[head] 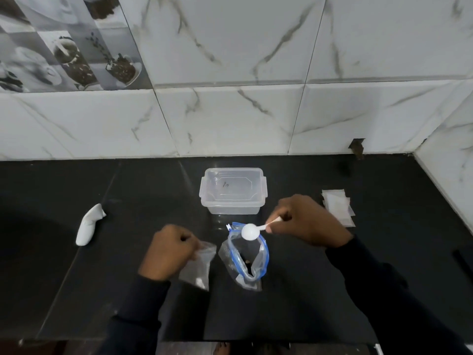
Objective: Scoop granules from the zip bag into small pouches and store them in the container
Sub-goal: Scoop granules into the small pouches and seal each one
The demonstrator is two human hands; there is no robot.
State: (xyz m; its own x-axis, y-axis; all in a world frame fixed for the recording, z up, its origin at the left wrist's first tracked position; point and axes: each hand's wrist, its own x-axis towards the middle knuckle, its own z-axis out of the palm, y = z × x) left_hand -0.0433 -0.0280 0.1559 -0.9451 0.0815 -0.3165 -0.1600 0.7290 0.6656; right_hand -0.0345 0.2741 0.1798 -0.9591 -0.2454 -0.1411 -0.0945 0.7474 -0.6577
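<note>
Landmark: one clear plastic container [233, 190], lidless, on the black surface [128, 252] near the tiled wall.
Zip bag: one clear zip bag with a blue zip strip [245, 260] stands just in front of the container, on my side. Its mouth is open and faces up, and the long axis of the opening runs from the container towards me. A little dark matter shows inside.
Spoon: one white plastic measuring spoon [249, 231] sits between container and bag, over the far edge of the bag's mouth. Its long axis is slanted, bowl to the left, handle to the right and slightly towards the container. I cannot tell whether the bowl is filled.
Right hand: my right hand [307, 221], in front of the container's right corner, has its fingers [280, 216] pinching the spoon handle.
Left hand: my left hand [167, 252], in front and left of the container, has curled fingers gripping the top of one small clear pouch [198, 265], which hangs beside the bag, long axis towards me.
Spare pouches: one stack of flat whitish pouches [337, 207] lies right of the container. I cannot count them.
Other: one white rounded object [88, 225] lies well left of the container.
</note>
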